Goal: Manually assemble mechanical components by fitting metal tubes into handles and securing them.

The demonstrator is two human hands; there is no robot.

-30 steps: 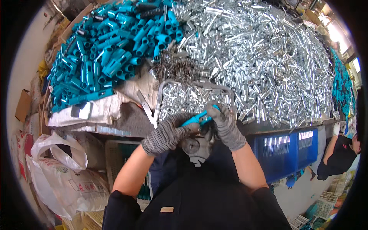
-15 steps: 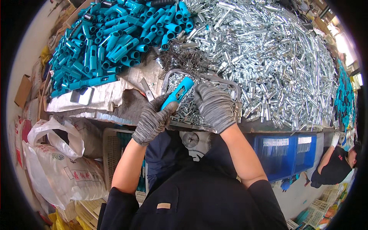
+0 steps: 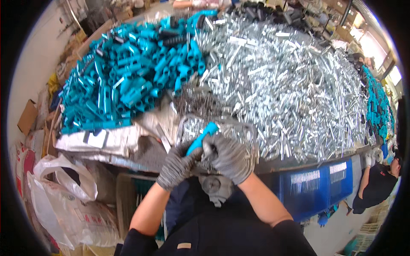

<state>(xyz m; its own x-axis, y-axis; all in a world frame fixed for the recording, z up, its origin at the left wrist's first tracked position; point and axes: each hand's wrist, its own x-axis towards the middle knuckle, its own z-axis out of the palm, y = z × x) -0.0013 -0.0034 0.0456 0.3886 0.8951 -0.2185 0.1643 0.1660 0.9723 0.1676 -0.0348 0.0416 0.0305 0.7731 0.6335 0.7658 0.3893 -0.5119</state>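
Observation:
My left hand (image 3: pixel 175 167), in a grey knitted glove, is closed around a teal tube (image 3: pixel 201 139). The tube slants up and to the right, and its lower end is hidden by the fingers. Close against the tube's right side is my right hand (image 3: pixel 230 158), gloved alike, with its fingers curled together. What those fingers hold, if anything, is blurred and hidden. Both hands are over the near part of a grey-rimmed tray (image 3: pixel 255 135) of small metal parts. Dark coil springs (image 3: pixel 194 102) lie heaped just beyond it.
Teal tubes (image 3: pixel 136 77) are piled at left, shiny metal parts (image 3: pixel 290 94) at right. A flat metal blade (image 3: pixel 163 138) and a phone-like slab (image 3: pixel 97 138) lie left of the tray. Blue bins (image 3: pixel 299 187) stand below the table edge; a person (image 3: pixel 376 185) is far right.
The view has tilted, so table and hands appear lower. My right hand has moved in against the teal tube, its fingers now more curled. My left hand keeps its hold.

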